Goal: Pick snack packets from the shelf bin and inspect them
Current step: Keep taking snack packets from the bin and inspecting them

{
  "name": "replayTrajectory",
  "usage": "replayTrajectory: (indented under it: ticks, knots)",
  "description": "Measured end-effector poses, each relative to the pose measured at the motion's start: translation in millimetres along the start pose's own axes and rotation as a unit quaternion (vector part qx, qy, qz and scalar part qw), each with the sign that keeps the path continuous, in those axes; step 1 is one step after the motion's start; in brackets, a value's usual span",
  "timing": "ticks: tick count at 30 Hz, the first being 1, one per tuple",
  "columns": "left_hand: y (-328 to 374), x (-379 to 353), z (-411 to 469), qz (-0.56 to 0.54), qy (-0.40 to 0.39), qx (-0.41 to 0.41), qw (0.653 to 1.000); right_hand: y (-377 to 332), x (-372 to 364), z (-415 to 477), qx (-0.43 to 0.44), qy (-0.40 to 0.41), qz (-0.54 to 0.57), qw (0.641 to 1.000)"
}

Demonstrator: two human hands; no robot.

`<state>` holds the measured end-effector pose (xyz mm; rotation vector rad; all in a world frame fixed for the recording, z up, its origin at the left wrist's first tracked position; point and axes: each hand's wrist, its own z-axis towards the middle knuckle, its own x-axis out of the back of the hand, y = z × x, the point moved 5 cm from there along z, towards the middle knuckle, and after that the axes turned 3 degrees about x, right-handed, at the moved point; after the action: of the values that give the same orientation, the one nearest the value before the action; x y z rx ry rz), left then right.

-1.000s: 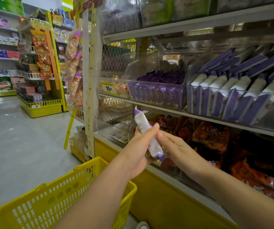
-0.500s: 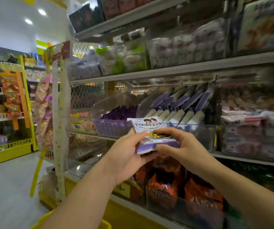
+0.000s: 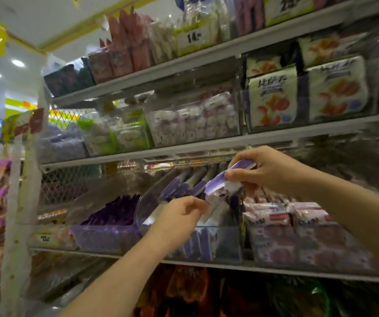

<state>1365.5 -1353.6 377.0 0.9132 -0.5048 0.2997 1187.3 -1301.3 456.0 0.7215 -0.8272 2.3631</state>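
The right hand (image 3: 267, 171) held a purple-and-white snack packet (image 3: 220, 187) in the air just above the clear shelf bin (image 3: 226, 247). Its fingers (image 3: 241, 173) were curled over the packet's upper end and the thumb was pinched beneath. The packet's long axis slanted from that grip at the upper right down to its free end at the lower left, which pointed straight at the left hand (image 3: 177, 219). That hand hovered in front of the bin's near wall with its fingers loosely curled and nothing visibly in them. Its fingertips lay just beside the packet's lower corner, but blur hid whether they touched. The left hand was therefore the nearer one to take the free end, probably to turn the packet for a look or steady it on its way back. Inside the bin, matching packets (image 3: 185, 186) stood on edge in leaning rows, purple sides showing. The next bin to the left held darker purple packets (image 3: 112, 215), and the one to the right held pink-and-white packs (image 3: 273, 217). All three sat along the front edge of the same shelf (image 3: 207, 263).
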Motion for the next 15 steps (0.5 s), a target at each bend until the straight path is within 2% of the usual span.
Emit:
replayTrajectory:
  ticks: [4,9,15]
  knots:
    - [-11,-8,31,0.064,-0.026,0.018,0.997,2,3,27,-0.002,-0.107,-0.109,0.988]
    - [-21,-24,55,0.125,-0.122,-0.008,0.985,4,-7,55,-0.021,-0.259,-0.221,0.94]
    - [-34,-41,65,0.208,-0.207,-0.065,0.954,22,-35,71,-0.046,-0.33,-0.323,0.886]
